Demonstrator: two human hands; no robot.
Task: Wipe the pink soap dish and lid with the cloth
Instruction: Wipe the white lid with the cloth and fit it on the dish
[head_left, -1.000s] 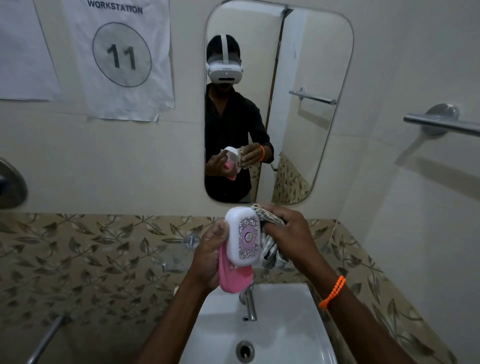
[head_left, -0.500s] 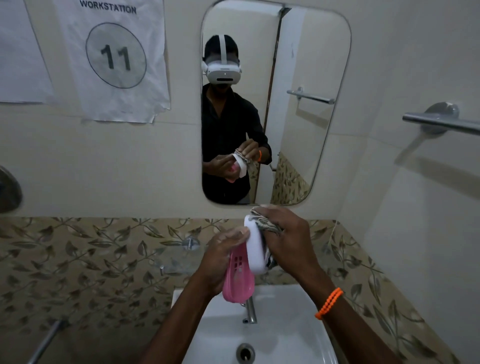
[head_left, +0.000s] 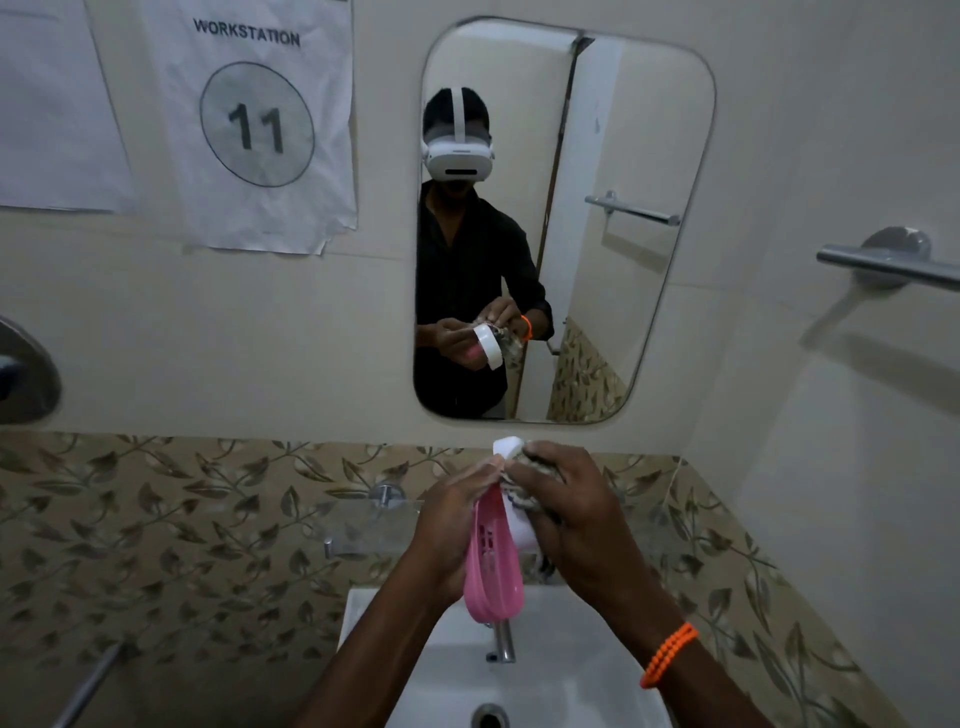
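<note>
While our left hand (head_left: 457, 525) gripped the pink soap dish (head_left: 493, 577) and white lid (head_left: 511, 499) above the sink (head_left: 587, 670), our right hand (head_left: 571, 519) clutched the cloth (head_left: 524, 491) against the lid. We judged hard rubbing might knock both pieces loose.
</note>
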